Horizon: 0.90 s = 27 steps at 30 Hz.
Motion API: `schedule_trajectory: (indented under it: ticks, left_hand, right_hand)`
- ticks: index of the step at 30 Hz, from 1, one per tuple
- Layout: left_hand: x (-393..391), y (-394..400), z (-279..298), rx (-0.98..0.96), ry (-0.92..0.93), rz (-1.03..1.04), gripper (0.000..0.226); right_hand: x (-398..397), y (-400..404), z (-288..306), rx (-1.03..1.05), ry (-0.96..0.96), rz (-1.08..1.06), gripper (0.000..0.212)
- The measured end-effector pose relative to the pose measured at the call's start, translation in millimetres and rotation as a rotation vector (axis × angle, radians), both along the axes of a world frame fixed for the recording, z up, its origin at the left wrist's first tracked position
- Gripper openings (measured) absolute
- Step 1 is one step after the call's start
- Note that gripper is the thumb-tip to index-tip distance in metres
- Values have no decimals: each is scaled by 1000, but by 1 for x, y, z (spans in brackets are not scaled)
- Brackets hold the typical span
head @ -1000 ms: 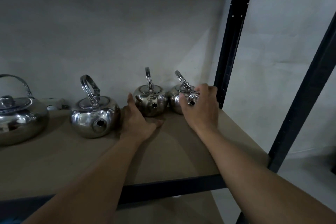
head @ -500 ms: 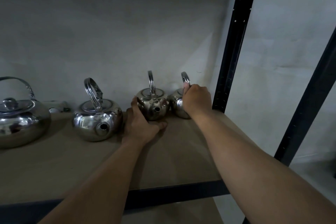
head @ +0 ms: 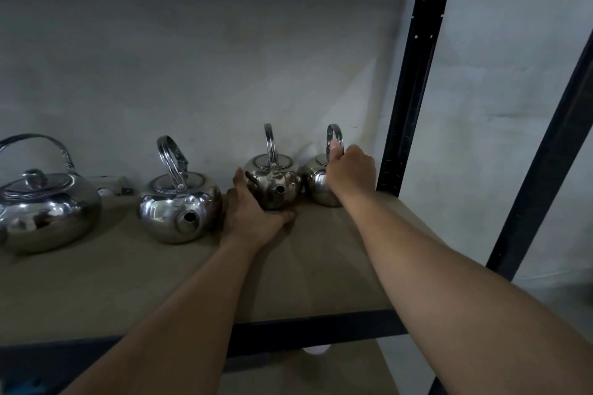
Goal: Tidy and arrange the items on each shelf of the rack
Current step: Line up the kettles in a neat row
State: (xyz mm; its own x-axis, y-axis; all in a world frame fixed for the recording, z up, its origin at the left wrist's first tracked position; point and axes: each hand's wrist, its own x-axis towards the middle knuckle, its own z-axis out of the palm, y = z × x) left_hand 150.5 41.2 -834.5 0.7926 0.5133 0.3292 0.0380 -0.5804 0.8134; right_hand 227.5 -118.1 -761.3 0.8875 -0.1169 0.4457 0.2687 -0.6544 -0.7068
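Four steel kettles stand in a row along the far edge of the brown shelf board (head: 321,282), close to the grey wall (head: 192,74). Largest kettle (head: 41,208) far left, partly cut by the frame edge, lid knob showing, handle arched over. Second kettle (head: 179,202) next right, spout facing near, handle tilted up. Third kettle (head: 272,183) right of centre, handle upright, small spout facing near. Fourth kettle (head: 316,179) furthest right, touching or just beside the third, near the black rear upright (head: 414,90) of the rack.

Left hand (head: 253,215): forearm reaches in from near left, palm cupped around the third kettle's lower left side, thumb up along its left flank, fingers curled under its near base on the board. Grasping the body.

Right hand (head: 351,170): arm stretched straight from near right, wrist level, back of hand toward camera. Thumb raised against the fourth kettle's upright handle, other fingers wrapped behind it out of sight; grip looks closed on the handle. The hand covers much of that kettle's right side.

Small pale object (head: 109,184) lies at the far edge between the first two kettles; too dim to identify. Lower shelf (head: 305,372) visible beneath.
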Motion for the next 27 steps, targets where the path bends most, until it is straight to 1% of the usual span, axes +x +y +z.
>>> schedule_trajectory:
  ticks: [2, 3, 5, 6, 7, 9, 10, 12, 13, 15, 16, 17, 18, 19, 20, 21, 22, 23, 25, 27]
  left_hand:
    - [-1, -1, 1, 11, 25, 19, 142]
    - [-2, -2, 3, 12, 47, 26, 143]
    - [-7, -6, 7, 18, 109, 31, 141]
    - [-12, -9, 9, 36, 142, 23, 139]
    - [-18, -12, 11, 57, 172, 9, 137]
    - [-36, -20, 13, 71, 202, -36, 127]
    - [-50, -24, 14, 86, 210, -64, 118]
    - [-81, -26, 12, 170, 180, -105, 92]
    - [-97, -24, 9, 204, 127, -89, 77]
    - [-130, -17, 6, 177, -9, 5, 47]
    - [-145, -12, 6, 161, -95, 87, 38]
    - [-156, -6, 7, 153, -183, 176, 35]
    - [-165, 0, 8, 124, -260, 255, 37]
    - [-170, 8, 11, 74, -287, 308, 45]
    - [-171, 17, 15, 1, -233, 320, 60]
    - [-167, 29, 18, -78, -140, 291, 82]
    - [-161, 41, 21, -140, -53, 233, 96]
    - [-154, 50, 23, -157, -9, 177, 104]
    - [-142, 66, 22, -94, 10, 107, 111]
    - [-131, 78, 17, 0, 2, 88, 112]
  right_hand:
    - [-11, -3, -3, 38, -53, 16, 53]
    - [-20, -5, -8, 46, -135, 10, 51]
    - [-46, -10, -24, 62, -362, -24, 35]
    - [-60, -13, -34, 62, -436, -22, 27]
    - [-72, -15, -44, 48, -440, 14, 22]
    - [-88, -13, -60, -12, -294, 151, 21]
    - [-93, -10, -66, -51, -217, 217, 20]
    - [-98, -4, -73, -88, -151, 307, 18]
    - [-99, -1, -72, -84, -133, 334, 16]
    - [-102, 4, -70, -113, -74, 353, 13]
    - [-104, 8, -69, -141, -43, 350, 11]
    - [-107, 12, -69, -159, -13, 340, 10]
    - [-110, 17, -69, -164, 19, 328, 12]
    - [-113, 24, -70, -169, 52, 322, 17]
    - [-117, 31, -70, -191, 84, 326, 22]
    - [-120, 38, -71, -240, 96, 344, 29]
    - [-121, 44, -73, -315, 88, 372, 35]
    - [-121, 47, -74, -380, 71, 393, 41]
    - [-119, 49, -75, -421, 43, 395, 43]
    - [-117, 48, -76, -439, 38, 368, 40]
